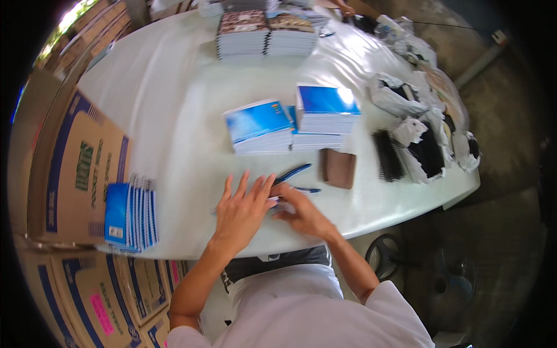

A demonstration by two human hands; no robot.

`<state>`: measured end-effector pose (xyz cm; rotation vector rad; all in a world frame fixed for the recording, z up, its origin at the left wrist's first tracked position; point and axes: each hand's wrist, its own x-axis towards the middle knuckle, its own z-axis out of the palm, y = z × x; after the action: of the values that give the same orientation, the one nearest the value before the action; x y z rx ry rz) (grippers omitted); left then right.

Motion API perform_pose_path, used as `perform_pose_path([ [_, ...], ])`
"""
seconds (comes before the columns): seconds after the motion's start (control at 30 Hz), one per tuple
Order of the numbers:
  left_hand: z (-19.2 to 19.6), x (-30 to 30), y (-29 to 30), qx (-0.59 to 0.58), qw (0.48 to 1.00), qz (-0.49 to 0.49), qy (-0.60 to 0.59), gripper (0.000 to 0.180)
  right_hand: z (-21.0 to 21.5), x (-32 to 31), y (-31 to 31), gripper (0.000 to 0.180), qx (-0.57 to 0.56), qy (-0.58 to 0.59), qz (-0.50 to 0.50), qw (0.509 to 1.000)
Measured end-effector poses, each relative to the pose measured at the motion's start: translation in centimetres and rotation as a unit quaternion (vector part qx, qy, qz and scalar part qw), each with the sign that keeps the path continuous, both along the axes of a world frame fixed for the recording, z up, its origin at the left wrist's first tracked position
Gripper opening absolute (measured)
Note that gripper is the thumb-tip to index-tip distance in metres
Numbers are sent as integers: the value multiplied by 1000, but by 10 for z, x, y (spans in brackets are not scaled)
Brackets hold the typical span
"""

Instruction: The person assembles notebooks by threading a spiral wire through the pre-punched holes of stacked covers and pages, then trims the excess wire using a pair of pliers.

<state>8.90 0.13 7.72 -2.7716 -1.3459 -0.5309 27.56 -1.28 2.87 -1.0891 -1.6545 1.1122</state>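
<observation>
While blue-handled pliers [294, 171] splay | left fingers [242, 184] apart | right fingers [294, 197]: grip unclear

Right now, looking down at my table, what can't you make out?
All in the head view:
- Far end of the blue-handled tool: hidden by the hands.
- What lies under the left hand: covered by it.
- Whether the right hand grips anything: blurred, partly hidden.
- Lower part of the black coils: hidden by white wrapping.
- Grey stack: cut off by the top edge.
</observation>
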Motion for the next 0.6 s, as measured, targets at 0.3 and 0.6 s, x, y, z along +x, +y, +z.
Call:
perform_pose_path([
  [0.3,6,7,-6,-100,994,-31,-2,63,1,238,77,10,166,-628,-402,645],
  [0.6,5,0,-6,-89,995,-42,-34,66,29,221,68,10,213,-509,-379,743],
])
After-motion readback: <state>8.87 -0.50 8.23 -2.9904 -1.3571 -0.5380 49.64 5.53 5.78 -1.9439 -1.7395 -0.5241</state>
